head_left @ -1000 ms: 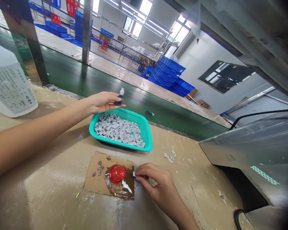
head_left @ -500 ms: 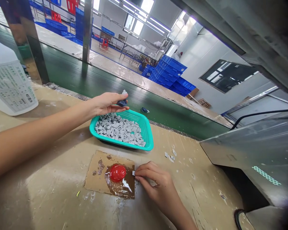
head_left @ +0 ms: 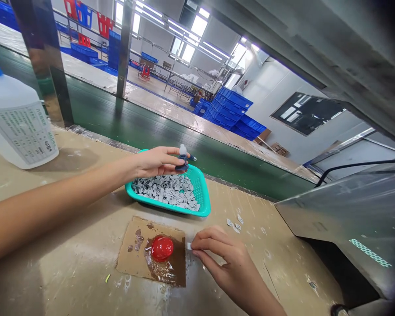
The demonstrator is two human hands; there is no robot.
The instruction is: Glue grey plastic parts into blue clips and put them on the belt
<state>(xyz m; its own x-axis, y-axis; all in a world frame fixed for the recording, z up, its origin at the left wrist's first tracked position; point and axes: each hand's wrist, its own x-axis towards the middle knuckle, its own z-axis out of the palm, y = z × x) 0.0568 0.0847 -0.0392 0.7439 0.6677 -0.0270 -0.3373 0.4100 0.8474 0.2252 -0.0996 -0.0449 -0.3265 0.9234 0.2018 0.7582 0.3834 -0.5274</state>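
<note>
Above the teal basket [head_left: 202, 199], my left hand [head_left: 163, 161] grips a small dark blue figure [head_left: 182, 163] with a pale top. Many small grey-white pieces [head_left: 166, 191] fill much of the basket. My right hand [head_left: 217, 250] pinches a small white piece [head_left: 189, 246] between thumb and forefinger, just right of the cardboard sheet [head_left: 127, 252]. On that sheet sits a glossy red rounded thing [head_left: 162, 248] in a wet brown patch.
A white jug [head_left: 19, 118] with a blue cap stands at the left. Several loose pieces [head_left: 237, 226] lie right of the basket. Behind runs a green conveyor [head_left: 145, 127], with another dark item [head_left: 192, 157] on it. A metal housing [head_left: 352, 210] borders the right.
My left hand has moved right and down in the picture, and the blue figure now shows more upright. My right hand has shifted slightly right. The whole scene sits a little lower.
</note>
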